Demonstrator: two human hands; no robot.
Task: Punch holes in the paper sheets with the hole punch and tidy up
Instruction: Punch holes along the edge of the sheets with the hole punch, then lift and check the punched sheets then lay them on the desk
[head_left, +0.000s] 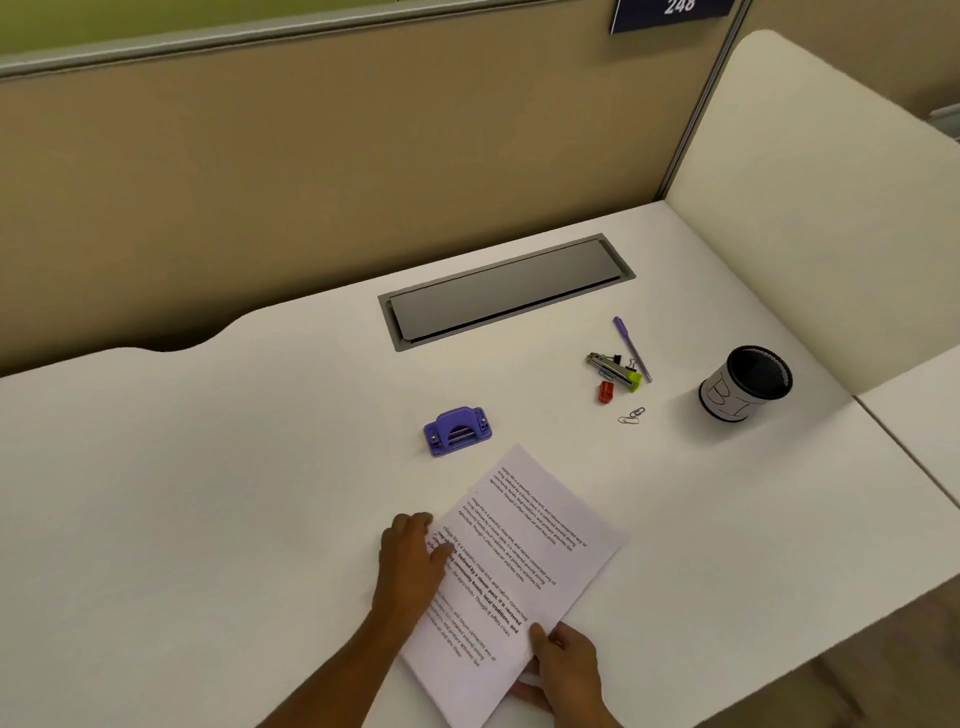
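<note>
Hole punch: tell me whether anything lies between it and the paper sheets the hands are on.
Nothing visible does. The hole punch sits just beyond the far corner of the paper sheets, with only bare desk between. The left hand and right hand rest on the sheets' edges.

Bare white desk (182, 493) is lying open across the whole left half of the frame, with nothing standing there to block a hand. At lower centre the printed paper sheets (519, 561) are taking up the near edge, with the left hand (410, 556) pressing their left side and the right hand (563, 670) gripping their bottom corner. Just above the sheets the purple hole punch (457, 431) is sitting with clear desk all round it. Right of centre a cluster is crowding the way: a purple pen (631, 348), a stapler (613, 370), a small red object (605, 392) and paper clips (631, 415). Further right a black mesh pen cup (744, 384) is standing upright, near the cream side panel (810, 208) closing off the right. A closed grey cable hatch (506, 291) is lying flush at upper centre.
</note>
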